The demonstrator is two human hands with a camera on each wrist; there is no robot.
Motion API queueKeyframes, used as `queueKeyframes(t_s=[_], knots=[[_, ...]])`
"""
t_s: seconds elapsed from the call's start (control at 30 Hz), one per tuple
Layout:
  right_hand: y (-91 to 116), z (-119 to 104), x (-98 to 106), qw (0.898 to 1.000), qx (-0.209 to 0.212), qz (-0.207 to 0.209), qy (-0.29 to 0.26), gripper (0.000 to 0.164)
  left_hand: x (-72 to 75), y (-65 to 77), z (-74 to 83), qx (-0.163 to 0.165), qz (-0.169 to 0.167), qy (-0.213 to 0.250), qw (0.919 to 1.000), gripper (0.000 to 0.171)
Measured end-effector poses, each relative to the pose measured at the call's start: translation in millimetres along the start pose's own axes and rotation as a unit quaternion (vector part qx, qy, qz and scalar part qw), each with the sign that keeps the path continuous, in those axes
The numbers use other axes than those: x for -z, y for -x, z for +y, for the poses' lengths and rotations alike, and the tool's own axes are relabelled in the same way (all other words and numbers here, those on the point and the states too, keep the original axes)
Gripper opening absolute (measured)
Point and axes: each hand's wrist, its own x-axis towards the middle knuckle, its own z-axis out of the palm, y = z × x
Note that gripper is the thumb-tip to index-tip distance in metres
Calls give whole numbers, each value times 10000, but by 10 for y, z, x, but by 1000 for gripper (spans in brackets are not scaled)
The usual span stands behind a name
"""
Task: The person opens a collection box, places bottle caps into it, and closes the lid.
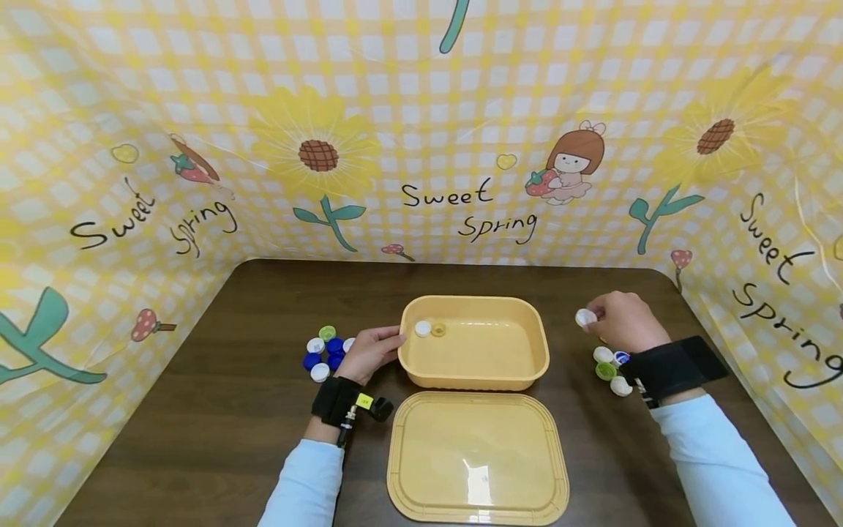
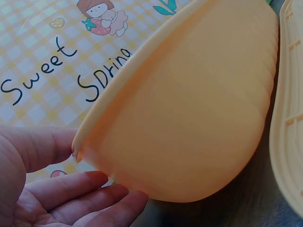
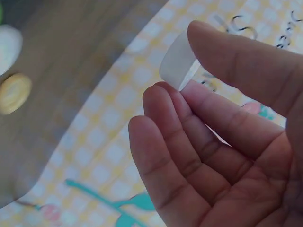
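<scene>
A yellow plastic box (image 1: 474,377) stands without its lid mid-table, with a white bottle cap (image 1: 423,329) and a yellow bottle cap (image 1: 438,330) inside. At the box's left end my left hand (image 1: 370,353) grips the rim; in the left wrist view, the fingertips (image 2: 137,198) touch the outer wall. Right of the box, my right hand (image 1: 622,320) pinches a white bottle cap (image 3: 179,61) between thumb and fingers, held above the table. Below that hand lies a group of caps, including a green cap (image 1: 606,372) and a white cap (image 1: 620,386).
The box's yellow lid (image 1: 478,457) lies flat in front of it. Left of my left hand are several blue, white and green caps, among them a blue cap (image 1: 312,361). A patterned yellow checked cloth (image 1: 435,146) surrounds the dark wooden table (image 1: 217,424).
</scene>
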Motion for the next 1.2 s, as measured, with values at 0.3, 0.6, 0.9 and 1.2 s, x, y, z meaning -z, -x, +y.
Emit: queueKeyframes(t_s=[0.3,0.6,0.9,1.2], knots=[[-345,-458,-90,9995,310,-84,-21,18,-7,3,-17,-91,53,54,9999,38],[-585,-923,-343,9980,487,-376,-141,16,5,5,-23,-46,137,63,9999,39],[-772,-1260,-629,9948,697,-732,-121,9,3,7,-20,-132,100,49,9998,38],[-914,-1382,-972,9924,678,-1023,69,5,0,18,-29,-68,140,69,9999,36]])
